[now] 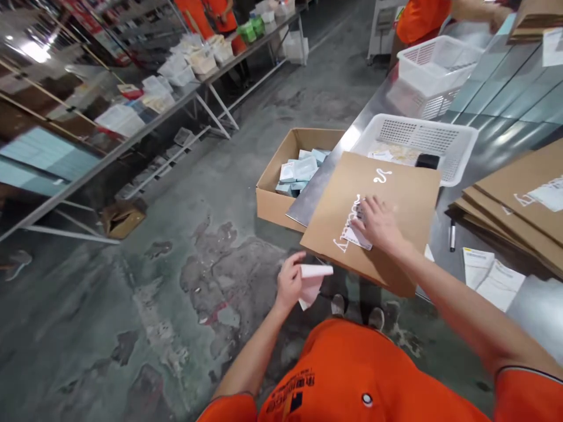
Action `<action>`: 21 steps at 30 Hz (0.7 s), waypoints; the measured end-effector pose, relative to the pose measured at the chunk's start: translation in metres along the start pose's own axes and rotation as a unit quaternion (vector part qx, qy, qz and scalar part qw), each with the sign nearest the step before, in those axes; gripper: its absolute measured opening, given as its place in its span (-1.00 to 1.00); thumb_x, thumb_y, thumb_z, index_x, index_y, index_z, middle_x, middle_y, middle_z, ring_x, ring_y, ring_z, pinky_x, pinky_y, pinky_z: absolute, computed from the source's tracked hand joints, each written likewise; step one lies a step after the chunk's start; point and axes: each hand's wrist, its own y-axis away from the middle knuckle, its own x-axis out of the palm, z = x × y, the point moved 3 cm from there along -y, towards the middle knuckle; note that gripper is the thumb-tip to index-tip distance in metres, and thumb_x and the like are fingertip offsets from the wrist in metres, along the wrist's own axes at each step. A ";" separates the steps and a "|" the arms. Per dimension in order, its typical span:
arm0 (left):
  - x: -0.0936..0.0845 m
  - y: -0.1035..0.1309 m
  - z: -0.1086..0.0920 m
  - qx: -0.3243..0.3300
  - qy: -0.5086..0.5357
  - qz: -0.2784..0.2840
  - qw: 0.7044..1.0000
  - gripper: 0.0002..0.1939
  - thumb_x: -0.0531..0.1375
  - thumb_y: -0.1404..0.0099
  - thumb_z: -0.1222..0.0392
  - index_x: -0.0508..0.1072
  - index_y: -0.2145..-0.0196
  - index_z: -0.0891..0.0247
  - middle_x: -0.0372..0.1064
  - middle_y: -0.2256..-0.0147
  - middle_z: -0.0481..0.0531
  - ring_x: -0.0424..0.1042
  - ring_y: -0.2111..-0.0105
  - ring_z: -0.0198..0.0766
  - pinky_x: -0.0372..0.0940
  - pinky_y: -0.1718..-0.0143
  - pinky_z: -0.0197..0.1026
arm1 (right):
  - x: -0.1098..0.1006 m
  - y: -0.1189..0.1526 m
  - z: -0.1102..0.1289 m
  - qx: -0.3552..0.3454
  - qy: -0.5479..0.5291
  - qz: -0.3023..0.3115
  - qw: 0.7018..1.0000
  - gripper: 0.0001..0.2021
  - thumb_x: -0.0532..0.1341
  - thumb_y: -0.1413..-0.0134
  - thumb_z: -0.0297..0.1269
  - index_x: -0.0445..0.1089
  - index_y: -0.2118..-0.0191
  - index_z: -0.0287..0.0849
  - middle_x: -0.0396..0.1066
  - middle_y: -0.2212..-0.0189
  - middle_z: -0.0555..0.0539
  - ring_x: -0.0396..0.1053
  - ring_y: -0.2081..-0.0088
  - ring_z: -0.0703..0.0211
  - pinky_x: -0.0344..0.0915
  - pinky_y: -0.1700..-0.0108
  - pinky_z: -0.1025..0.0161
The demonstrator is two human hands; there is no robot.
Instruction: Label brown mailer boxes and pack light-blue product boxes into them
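Observation:
A flat brown cardboard envelope (328, 196) with white lettering lies at the near corner of the metal table, partly over its edge. My right hand (380, 223) rests on it with fingers spread, partly covering a white label (358, 236). Left of the envelope, out over the floor, my left hand (290, 282) is closed on a pinkish-white sheet of paper (312, 282). Folds show in this sheet, and its lower part hangs down.
Beside the table stands an open carton (275, 205) of light-blue boxes. A white basket (466, 140) sits behind the envelope. To the right are stacked cardboard envelopes (497, 202), a marker (453, 236) and paper slips (499, 281). A person in orange (422, 20) works at the far end.

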 end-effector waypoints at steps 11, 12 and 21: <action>0.019 -0.022 -0.017 0.162 -0.165 0.134 0.964 -0.64 0.02 -0.34 0.30 0.64 0.20 0.16 0.32 -0.25 0.13 0.07 -0.37 0.05 -0.12 -0.37 0.35 | -0.010 0.135 -0.077 0.336 -0.224 -0.059 0.913 -0.39 0.07 -0.22 0.07 0.34 -0.17 -0.34 0.48 0.09 -0.39 0.47 0.16 -0.15 0.40 0.13 -0.07; 0.020 -0.018 -0.021 0.161 -0.159 0.155 0.962 -0.62 0.01 -0.34 0.31 0.63 0.19 0.14 0.40 -0.19 0.12 0.15 -0.34 0.04 -0.15 -0.36 0.38 | -0.012 0.143 -0.090 0.389 -0.292 -0.040 0.873 -0.40 0.07 -0.20 0.08 0.37 -0.12 -0.34 0.49 0.26 -0.30 0.45 0.33 -0.04 0.39 0.29 0.04; 0.042 -0.054 -0.042 0.070 -0.114 0.133 0.982 -0.61 0.06 -0.27 0.06 0.63 0.16 0.20 0.42 -0.17 0.16 0.35 -0.21 0.00 0.18 -0.28 0.05 | -0.017 0.140 -0.097 0.361 -0.354 -0.043 0.861 -0.66 0.12 -0.20 -0.15 0.42 0.05 -0.27 0.47 0.20 -0.18 0.40 0.26 0.13 0.33 0.16 0.20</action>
